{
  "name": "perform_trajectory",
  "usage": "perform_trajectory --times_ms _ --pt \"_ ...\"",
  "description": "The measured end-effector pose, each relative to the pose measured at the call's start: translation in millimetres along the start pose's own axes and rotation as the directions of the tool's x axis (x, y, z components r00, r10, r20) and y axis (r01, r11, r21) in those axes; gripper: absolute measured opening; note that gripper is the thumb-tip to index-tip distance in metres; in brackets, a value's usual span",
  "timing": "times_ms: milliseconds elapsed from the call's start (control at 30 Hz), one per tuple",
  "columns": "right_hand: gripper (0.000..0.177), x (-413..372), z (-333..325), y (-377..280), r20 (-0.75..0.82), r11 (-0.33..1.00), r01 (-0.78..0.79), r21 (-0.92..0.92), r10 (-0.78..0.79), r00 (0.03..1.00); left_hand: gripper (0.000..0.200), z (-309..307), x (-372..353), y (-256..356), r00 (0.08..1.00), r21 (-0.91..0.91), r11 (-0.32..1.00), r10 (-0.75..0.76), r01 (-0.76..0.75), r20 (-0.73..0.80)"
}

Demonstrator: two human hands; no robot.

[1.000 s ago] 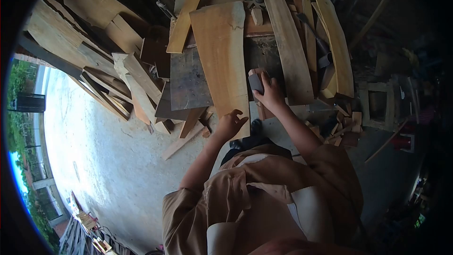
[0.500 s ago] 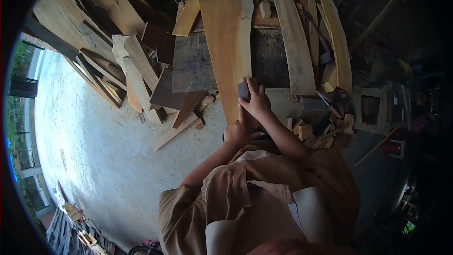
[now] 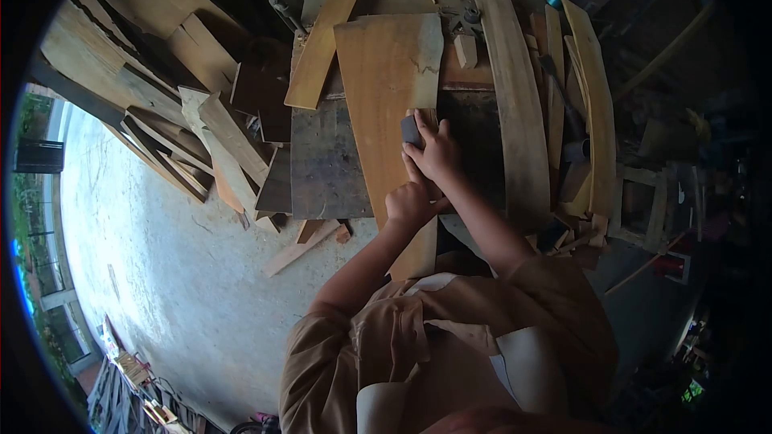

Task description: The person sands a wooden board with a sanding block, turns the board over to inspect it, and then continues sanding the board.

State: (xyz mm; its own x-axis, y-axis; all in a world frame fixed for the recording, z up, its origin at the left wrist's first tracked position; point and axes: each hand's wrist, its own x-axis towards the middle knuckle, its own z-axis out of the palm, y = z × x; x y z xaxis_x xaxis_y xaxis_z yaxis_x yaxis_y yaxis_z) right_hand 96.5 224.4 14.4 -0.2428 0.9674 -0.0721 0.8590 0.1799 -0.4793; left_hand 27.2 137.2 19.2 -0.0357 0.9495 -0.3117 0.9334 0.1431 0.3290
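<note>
A wide tapered wooden board lies lengthwise on the dark workbench, its narrow end close to my body. On the board's right side my right hand is closed around a small block with a dark grey face. Just below it, nearer to me, is my left hand, with a finger stretched up to the block and the thumb spread to the right. Whether the left fingertip presses the block or the board is hard to tell.
A yellowish plank lies left of the board, a long plank to its right. Further right are a curved board and offcuts. Leaning boards stand at the left. A small wood block sits at the back.
Both hands and the block have moved away from my body along the board. The view has shifted, so the bench sits lower and more of the board's near end shows.
</note>
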Motion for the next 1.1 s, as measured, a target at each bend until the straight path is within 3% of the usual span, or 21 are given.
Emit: perform_trajectory --times_ms 233,333,467,567,700,800,833,867,933,1033,1100 --pt "0.070 174.9 -17.0 17.9 -0.171 0.998 0.002 -0.064 -0.013 0.985 0.115 -64.0 165.0 9.8 0.998 0.096 0.995 0.012 -0.006 -0.061" --pt "0.069 246.7 -32.9 17.8 -0.139 1.000 -0.025 0.009 0.026 0.990 0.119 -94.8 230.4 14.8 0.996 0.052 0.999 0.010 -0.006 -0.086" --pt "0.071 288.7 -46.2 11.7 -0.114 0.996 -0.036 -0.084 0.027 0.993 0.120 -109.0 265.8 15.3 0.987 0.113 0.994 0.018 0.000 -0.161" --pt "0.074 249.8 -32.1 12.8 -0.075 0.988 -0.030 -0.151 0.019 0.997 0.119 -89.2 222.0 12.7 0.984 0.067 0.998 0.003 0.009 -0.178" --pt "0.076 101.9 -13.9 -3.5 0.035 0.998 0.046 -0.037 -0.045 0.998 0.117 -37.7 90.6 3.6 0.993 -0.056 0.991 -0.120 0.120 0.011" --pt "0.078 -34.9 16.0 -1.3 -0.050 0.991 0.127 -0.043 -0.129 0.990 0.123 14.9 -34.9 -7.2 0.990 -0.083 0.990 -0.103 0.111 0.098" --pt "0.078 -72.6 21.0 -2.1 -0.059 0.989 0.131 -0.062 -0.135 0.989 0.124 38.8 -70.8 -11.2 0.997 -0.067 0.995 -0.066 0.068 0.032" --pt "0.078 -101.1 24.8 -3.3 -0.073 0.988 0.142 -0.066 -0.147 0.986 0.123 49.5 -96.5 -11.8 0.989 -0.066 0.993 -0.090 0.098 0.115" --pt "0.074 -120.0 23.2 -8.5 -0.106 0.984 0.172 -0.038 -0.175 0.979 0.122 50.6 -114.7 -10.2 0.972 -0.060 0.989 -0.119 0.133 0.201" --pt "0.070 -90.7 20.9 -10.3 -0.063 0.985 0.170 -0.012 -0.171 0.983 0.122 41.1 -93.3 -9.8 0.979 -0.079 0.988 -0.117 0.132 0.169" --pt "0.065 -53.4 20.6 -13.3 -0.085 0.987 0.161 0.007 -0.160 0.983 0.123 35.4 -59.4 -11.2 0.995 -0.068 0.994 -0.084 0.088 0.058"
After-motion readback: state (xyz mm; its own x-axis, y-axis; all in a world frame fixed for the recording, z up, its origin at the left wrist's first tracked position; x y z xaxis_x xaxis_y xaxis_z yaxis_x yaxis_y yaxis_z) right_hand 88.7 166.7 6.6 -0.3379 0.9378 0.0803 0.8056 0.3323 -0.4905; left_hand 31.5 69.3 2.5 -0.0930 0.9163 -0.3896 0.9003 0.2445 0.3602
